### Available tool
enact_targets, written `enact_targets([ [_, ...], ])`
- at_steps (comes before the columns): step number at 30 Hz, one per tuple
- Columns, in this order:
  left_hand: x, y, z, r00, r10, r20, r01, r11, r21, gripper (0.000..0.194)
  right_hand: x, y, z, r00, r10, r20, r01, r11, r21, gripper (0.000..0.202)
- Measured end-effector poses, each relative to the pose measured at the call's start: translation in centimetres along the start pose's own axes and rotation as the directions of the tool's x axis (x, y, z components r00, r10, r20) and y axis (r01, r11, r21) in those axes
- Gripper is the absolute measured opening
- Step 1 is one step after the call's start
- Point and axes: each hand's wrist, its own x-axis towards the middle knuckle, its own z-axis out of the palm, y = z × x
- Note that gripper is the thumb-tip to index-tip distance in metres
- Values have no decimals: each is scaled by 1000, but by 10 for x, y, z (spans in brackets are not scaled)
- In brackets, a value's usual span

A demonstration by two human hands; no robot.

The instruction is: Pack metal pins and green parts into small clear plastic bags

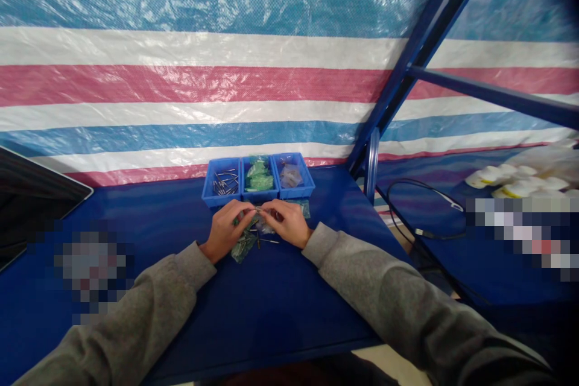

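Note:
Both hands meet over the blue table, just in front of three small bins. My left hand (pixel 230 225) is closed, thumb and fingers pinched at a tiny item. Facing it, my right hand (pixel 287 223) pinches at the same spot; what lies between the fingertips is too small to make out. Below the hands lie green plastic packets (pixel 243 247) and a thin metal rod (pixel 270 241). The left bin (pixel 208 188) holds slim metal pieces (pixel 226 181), the middle one green packets (pixel 259 176), and the right one clear plastic bags (pixel 290 176).
A dark screen (pixel 36 205) stands at the left edge. Blue metal frame bars (pixel 375 163) rise at the right. Beyond them, a black cable (pixel 409 232) and several white bottles (pixel 520 181) lie on another blue surface. Striped sheeting (pixel 203 84) hangs behind the table.

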Motion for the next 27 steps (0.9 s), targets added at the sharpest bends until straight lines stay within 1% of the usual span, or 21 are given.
enact_targets([
  [3,0,-1,1,1000,-7,5,7,1000,5,14,-1,0,1,1000,15,-11,-14,999,38,15],
  [8,-2,-2,3,998,-17,-66,16,1000,-14,16,-4,2,5,989,116,-88,-106,988,113,19],
  [10,-3,-2,4,996,-29,-80,29,1000,-3,15,-5,2,6,986,126,-104,-113,986,124,19],
  [14,-3,-1,4,994,-39,-105,39,999,0,13,-2,0,2,997,27,-72,-19,994,107,17],
  [17,-3,-1,2,992,-47,-114,45,999,-22,14,0,-2,-2,998,-40,-44,45,993,108,25],
  [19,-2,0,1,994,-40,-103,36,999,-37,17,0,-1,-3,998,-54,-38,58,992,111,30],
  [22,-2,1,-2,999,-11,-53,9,999,-42,24,-1,0,-3,997,-59,-49,65,991,119,35],
  [24,-1,2,-3,999,7,-36,-9,999,-45,28,-1,1,-2,996,-59,-60,66,990,126,35],
  [27,0,2,-3,999,18,-41,-20,998,-57,28,-1,1,0,998,-43,-56,50,989,138,29],
])
